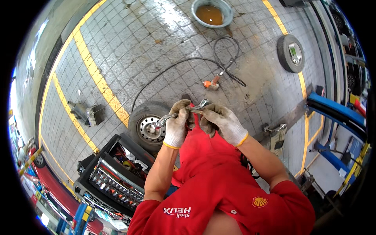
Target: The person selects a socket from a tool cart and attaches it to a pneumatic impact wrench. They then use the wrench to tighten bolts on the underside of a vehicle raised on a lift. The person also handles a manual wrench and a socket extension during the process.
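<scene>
Both of my hands wear worn white work gloves with yellow cuffs and meet in front of my red clothing. My left hand point(178, 122) is closed on a metal wrench point(168, 116), whose shiny end points down and left over the wheel. Pinched in my right hand point(220, 118) is a slim metal shank, which runs across to my left fingers. Another wrench end point(203, 103) rises between the hands. Gloved fingers hide the middle, so I cannot tell whether these parts belong to one tool or two.
A wheel point(135, 121) lies by my left hand, beside a black tool cart point(117, 172). Ahead, an orange air tool point(212, 83) lies on a black hose point(184, 58). Farther off are a basin point(228, 19) of brown liquid, another wheel point(284, 53) and a blue lift arm point(337, 107).
</scene>
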Demonstrator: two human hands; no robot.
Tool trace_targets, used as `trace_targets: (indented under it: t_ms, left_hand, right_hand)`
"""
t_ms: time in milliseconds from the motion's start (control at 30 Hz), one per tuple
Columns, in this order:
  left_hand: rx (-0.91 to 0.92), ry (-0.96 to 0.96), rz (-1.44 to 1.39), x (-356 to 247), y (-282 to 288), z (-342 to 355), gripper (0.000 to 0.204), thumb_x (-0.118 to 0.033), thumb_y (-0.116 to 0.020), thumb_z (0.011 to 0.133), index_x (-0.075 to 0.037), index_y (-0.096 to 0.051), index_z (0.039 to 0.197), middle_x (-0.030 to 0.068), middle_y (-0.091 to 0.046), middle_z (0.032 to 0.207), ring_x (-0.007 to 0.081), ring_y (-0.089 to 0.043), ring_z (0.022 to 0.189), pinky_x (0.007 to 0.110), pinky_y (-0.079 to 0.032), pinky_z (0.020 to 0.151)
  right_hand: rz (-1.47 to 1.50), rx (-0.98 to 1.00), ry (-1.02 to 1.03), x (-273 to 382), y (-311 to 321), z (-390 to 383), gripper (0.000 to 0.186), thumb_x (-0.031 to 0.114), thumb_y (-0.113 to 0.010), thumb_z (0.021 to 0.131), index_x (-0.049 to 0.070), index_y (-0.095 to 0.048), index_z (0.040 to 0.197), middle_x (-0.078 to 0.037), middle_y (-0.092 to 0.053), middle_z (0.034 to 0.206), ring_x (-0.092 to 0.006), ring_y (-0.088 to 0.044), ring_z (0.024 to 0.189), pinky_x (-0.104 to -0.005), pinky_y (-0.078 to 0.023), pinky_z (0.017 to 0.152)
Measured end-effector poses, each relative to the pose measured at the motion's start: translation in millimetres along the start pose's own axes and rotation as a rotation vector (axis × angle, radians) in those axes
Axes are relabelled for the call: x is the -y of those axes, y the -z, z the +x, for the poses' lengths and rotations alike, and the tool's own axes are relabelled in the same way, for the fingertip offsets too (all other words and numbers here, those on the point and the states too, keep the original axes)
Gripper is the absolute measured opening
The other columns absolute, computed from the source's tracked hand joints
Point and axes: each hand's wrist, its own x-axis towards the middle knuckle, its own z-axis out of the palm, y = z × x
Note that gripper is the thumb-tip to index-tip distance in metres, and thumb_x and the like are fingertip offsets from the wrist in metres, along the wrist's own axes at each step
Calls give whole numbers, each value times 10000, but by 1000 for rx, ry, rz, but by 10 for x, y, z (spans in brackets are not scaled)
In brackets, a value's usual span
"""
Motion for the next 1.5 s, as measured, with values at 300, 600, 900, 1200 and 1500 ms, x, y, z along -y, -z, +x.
trace_targets:
  t_ms: [300,600,900,1200,1500]
  left_hand:
    - [66,178,156,448,-189,245,191,-310,-645,1068,-137,-614,1142,-36,-579,819,80,-508,603,247,-409,476]
    - [92,324,175,1090,-1202,275,362,-194,-735,993,-46,-663,1315,-27,-554,746,76,-446,558,256,-352,465]
    - [186,256,212,2376,-2245,437,261,-346,-579,1099,-102,-636,1173,-32,-509,681,74,-432,468,256,-335,385]
    - [260,298,472,2790,-3510,286,185,-241,-624,1067,-87,-632,963,-19,-524,630,88,-445,433,274,-366,377]
    - [344,165,600,2629,-3715,174,244,-200,-718,1016,-24,-723,1184,0,-649,819,53,-521,589,238,-455,502]
  right_hand:
    - [-20,-139,94,-148,487,-243,267,283,-632,1062,42,-642,1178,-45,-725,924,-100,-666,698,-265,-534,577]
    - [350,-138,-30,-386,1671,-613,265,361,-627,1068,97,-646,1076,-9,-650,837,-106,-618,661,-269,-483,567]
    - [312,-266,64,-411,2967,-1324,282,358,-627,1068,77,-610,1049,-17,-651,861,-96,-592,658,-279,-483,581]
    - [50,-444,211,-255,3974,-2128,288,334,-649,1063,78,-676,1191,-14,-683,879,-107,-633,715,-287,-522,629]
    - [213,-425,255,-33,4136,-2223,218,187,-641,1043,-13,-653,1131,-100,-706,845,-145,-670,676,-276,-535,584]
